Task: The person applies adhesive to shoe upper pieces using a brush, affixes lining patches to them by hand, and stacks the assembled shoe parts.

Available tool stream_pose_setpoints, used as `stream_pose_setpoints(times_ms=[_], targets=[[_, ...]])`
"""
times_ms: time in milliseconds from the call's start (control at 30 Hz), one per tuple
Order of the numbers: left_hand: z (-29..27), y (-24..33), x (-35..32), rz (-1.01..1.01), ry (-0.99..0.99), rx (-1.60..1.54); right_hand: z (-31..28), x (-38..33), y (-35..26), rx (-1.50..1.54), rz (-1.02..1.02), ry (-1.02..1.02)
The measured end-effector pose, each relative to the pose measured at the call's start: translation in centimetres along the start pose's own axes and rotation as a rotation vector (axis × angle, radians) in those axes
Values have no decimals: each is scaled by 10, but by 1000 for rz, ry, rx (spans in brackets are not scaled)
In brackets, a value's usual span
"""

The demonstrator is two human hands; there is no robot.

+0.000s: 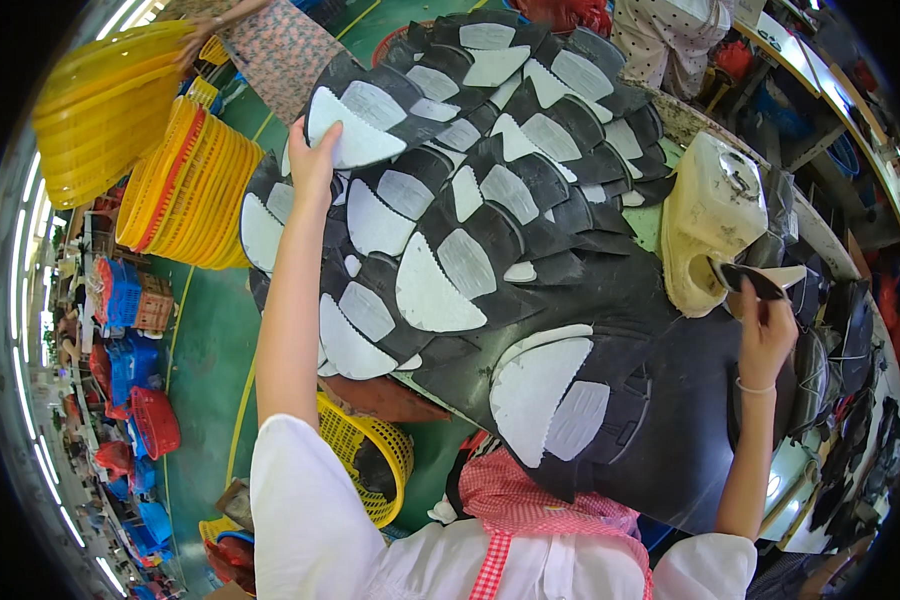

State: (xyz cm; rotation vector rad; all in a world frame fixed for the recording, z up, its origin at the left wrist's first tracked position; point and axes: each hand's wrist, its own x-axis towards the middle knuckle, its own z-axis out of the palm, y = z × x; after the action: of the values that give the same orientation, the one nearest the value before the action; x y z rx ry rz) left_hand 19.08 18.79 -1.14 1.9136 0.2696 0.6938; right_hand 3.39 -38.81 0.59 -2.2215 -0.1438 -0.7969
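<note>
Head view: L hand (315, 163), grip clamped on pc. (365, 140) at edge of pile (460, 275); R hand (767, 330), grip clamped on tool (760, 284) by pot (712, 215); prob. mid-run; small stack (542, 388) apart on bench (695, 430); qty. left unclear.

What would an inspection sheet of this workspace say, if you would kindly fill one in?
Surface: dark tabletop, largely covered by overlapping black pieces with white and grey patches.
Job's things: a black-and-white piece at the pile's far left; a small dark flat thing, kind unclear, by the cream jug.
Clutter: yellow basket below the table edge, dark contents inside.
Hands: left hand grips the black-and-white piece; right hand pinches the small dark flat thing.
Cables: nothing seen.
Surroundings: stacked yellow baskets, green floor, another person's hand on the upper stack.
</note>
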Motion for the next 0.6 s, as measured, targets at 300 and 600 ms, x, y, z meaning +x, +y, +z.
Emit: stream_pose_setpoints(times_ms=[300,600], targets=[[48,116,-153,294,-569,219,-39,-10,23,454,681,38],[68,148,-297,558,-740,409,26,-31,-59,185,226,-353]])
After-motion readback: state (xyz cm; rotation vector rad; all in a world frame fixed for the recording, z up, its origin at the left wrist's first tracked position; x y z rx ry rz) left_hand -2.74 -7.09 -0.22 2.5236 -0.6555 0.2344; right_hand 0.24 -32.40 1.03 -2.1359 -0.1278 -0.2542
